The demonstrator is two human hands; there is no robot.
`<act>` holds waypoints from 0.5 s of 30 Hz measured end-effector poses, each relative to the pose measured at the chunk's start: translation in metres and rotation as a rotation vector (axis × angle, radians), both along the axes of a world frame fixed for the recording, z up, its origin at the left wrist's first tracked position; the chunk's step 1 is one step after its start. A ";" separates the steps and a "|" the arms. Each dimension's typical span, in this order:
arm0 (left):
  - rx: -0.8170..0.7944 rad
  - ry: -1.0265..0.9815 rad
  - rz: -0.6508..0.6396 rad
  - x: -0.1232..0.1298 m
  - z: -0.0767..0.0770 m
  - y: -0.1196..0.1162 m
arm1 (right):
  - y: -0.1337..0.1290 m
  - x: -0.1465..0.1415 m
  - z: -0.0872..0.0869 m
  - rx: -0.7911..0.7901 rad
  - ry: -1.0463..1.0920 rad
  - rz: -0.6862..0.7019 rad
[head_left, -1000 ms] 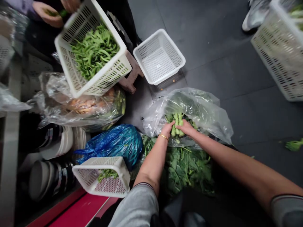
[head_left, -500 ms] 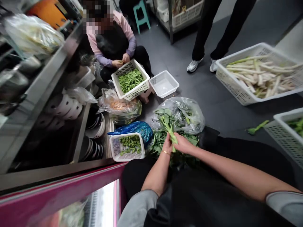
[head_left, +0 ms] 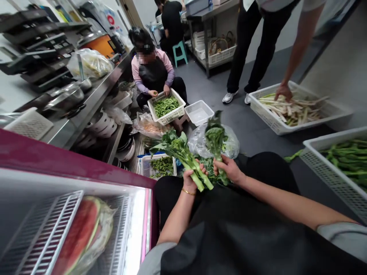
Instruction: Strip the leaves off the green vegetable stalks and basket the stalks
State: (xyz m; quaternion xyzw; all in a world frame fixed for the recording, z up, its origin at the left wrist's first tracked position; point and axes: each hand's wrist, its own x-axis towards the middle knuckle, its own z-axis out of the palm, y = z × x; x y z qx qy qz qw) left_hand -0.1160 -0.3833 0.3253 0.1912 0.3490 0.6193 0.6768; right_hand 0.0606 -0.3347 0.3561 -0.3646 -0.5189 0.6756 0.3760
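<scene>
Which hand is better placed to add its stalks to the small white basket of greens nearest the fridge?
Probably the left hand: it is nearer the small white basket, and the leafy ends of its green stalks point toward that side. The right hand, holding leafy greens too, is farther off.

Single head-worn view, facing forward and down, hands (head_left: pixel 233 171) close at mid-frame, floor (head_left: pixel 197 90) reaching away beyond

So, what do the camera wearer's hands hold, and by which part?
The left hand grips leafy stalks by their stems; the right hand holds more leafy greens, also by the stem.
</scene>
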 end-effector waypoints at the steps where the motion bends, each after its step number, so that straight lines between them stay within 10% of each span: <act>1: 0.018 -0.014 0.015 0.000 0.001 -0.005 | 0.005 -0.003 -0.001 -0.032 -0.010 -0.053; 15: 0.085 0.040 -0.101 0.002 0.018 -0.012 | 0.010 -0.061 0.007 -0.084 0.020 -0.093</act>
